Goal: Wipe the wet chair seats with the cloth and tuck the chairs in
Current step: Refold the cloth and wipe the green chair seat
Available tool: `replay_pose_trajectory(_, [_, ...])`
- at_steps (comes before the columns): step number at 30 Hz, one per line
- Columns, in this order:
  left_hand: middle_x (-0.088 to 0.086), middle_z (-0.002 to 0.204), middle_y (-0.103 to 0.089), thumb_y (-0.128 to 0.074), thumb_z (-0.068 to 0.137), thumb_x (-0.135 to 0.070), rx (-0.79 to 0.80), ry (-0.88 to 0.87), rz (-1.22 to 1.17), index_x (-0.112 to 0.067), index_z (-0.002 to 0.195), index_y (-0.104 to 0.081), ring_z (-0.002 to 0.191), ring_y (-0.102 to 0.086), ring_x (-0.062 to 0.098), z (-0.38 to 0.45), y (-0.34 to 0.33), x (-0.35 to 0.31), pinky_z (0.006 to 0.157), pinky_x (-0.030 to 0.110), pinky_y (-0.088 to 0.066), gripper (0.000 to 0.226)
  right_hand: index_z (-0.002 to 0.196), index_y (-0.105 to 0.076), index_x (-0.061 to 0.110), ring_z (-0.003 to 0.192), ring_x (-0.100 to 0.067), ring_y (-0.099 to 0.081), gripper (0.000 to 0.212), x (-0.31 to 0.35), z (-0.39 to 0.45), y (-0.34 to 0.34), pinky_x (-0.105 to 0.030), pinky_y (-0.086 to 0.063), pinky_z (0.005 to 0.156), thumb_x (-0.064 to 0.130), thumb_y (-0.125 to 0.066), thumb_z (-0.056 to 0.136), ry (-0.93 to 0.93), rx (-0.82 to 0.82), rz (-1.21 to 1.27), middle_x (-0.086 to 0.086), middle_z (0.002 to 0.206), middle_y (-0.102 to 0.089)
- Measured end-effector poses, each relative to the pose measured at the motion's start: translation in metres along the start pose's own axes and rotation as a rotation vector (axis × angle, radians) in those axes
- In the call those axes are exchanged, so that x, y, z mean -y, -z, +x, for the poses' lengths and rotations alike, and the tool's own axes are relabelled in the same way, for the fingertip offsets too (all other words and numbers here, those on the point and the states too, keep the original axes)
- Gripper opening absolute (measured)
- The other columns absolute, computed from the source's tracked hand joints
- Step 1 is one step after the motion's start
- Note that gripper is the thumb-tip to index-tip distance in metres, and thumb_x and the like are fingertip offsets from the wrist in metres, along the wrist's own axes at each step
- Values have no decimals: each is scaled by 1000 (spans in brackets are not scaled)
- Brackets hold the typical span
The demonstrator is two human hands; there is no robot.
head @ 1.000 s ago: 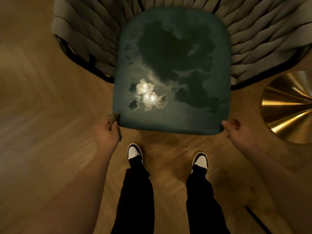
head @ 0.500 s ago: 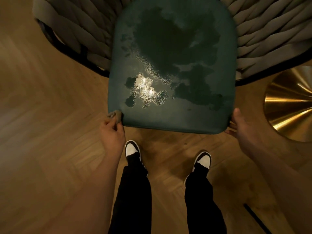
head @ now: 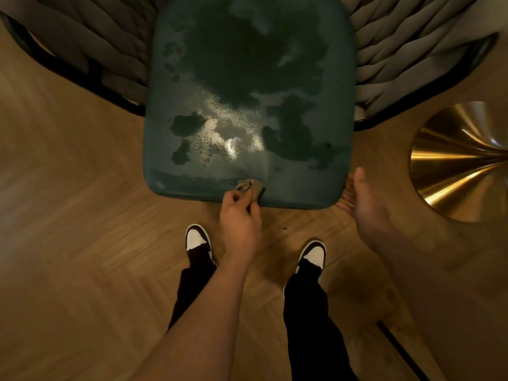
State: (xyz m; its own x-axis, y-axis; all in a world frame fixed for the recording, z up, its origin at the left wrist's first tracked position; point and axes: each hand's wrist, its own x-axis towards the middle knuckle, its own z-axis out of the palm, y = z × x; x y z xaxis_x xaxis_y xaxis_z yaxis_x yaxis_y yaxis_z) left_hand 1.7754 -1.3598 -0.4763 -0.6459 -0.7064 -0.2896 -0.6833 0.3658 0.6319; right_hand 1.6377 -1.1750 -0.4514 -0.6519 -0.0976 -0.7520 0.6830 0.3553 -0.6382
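While my left hand (head: pixel 239 219) pinches the cloth (head: pixel 250 187) at the seat (head: pixel 247 78) front edge, puddles (head: pixel 247 59) lie frame-upward; my right hand (head: pixel 365 207), fingers relaxed, holds nothing.

Warm, dim light falls on a wooden herringbone floor (head: pixel 82 243), its planks running in zigzag rows. Out past the right hand (head: pixel 368 213), a flared brass pedestal base (head: pixel 456 163) stands on the boards, gleaming in bright streaks. A thin dark line (head: pixel 401 350) crosses the floor nearer the person.

Head view, steeply down over chair seat (head: pixel 247 92)
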Motion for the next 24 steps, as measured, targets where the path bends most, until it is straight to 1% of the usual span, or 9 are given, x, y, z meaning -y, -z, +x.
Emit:
replay_pose_trajectory(2, [8,108,-57,-64,88,-10,49,-18,-18,-11,118,-70,87,-58,19,-10,-15,-16,80,24,-47,30,153,-45,21,127,-13,-58,69,-2,1,1,-31,-49,102,64,-31,101,7,1,14,3,148,-55])
replay_pose_trajectory(5, [6,113,-56,-62,89,-12,137,-42,-6,-14,122,-67,97,-58,23,-25,-42,-39,89,34,-52,33,151,-47,21,115,-4,-61,60,-4,2,2,-24,-50,93,56,-29,106,5,16,19,8,139,-59])
replay_pose_trajectory(8, [9,107,-56,-63,84,-10,192,-118,53,-15,117,-70,92,-59,28,-38,-66,-65,82,39,-53,34,146,-53,18,115,-5,-64,59,-7,5,3,-24,-53,91,55,-30,107,6,9,8,5,135,-64])
replay_pose_trajectory(10, [13,104,-57,-65,81,-9,193,-181,102,-14,112,-72,89,-58,33,-41,-78,-81,76,38,-50,32,139,-61,19,116,-12,-67,64,-8,7,4,-31,-55,94,64,-33,103,7,-4,-34,0,132,-68])
replay_pose_trajectory(13, [13,115,-55,-59,88,-12,281,-292,181,-11,116,-68,98,-52,33,-43,-89,-103,82,39,-44,30,113,-73,28,110,-19,-69,90,-10,9,11,-49,-53,101,97,-32,74,16,-34,-166,3,113,-75])
replay_pose_trajectory(15, [13,119,-53,-56,91,-11,328,-344,220,-11,119,-66,101,-50,33,-43,-92,-111,84,39,-43,30,107,-74,30,109,-20,-68,96,-12,11,17,-54,-50,103,103,-29,65,14,-36,-191,4,108,-76])
replay_pose_trajectory(19, [16,109,-55,-63,86,-11,287,-387,280,-9,110,-70,95,-54,35,-34,-90,-102,77,40,-50,24,99,-73,30,105,-24,-68,68,-6,6,17,-58,-52,99,83,-38,76,56,-31,-232,-1,102,-74])
replay_pose_trajectory(21, [16,99,-57,-69,79,-11,217,-366,265,-10,103,-73,86,-57,34,-27,-84,-92,69,38,-53,24,113,-72,27,109,-23,-67,64,-4,6,16,-57,-52,100,75,-47,80,88,-46,-283,2,111,-73])
replay_pose_trajectory(24, [17,99,-56,-64,83,-12,167,-307,258,-9,111,-70,87,-55,34,-13,-64,-79,74,40,-51,29,140,-59,19,118,-20,-63,51,-4,12,13,-51,-50,105,46,-62,97,122,-60,-381,4,127,-66])
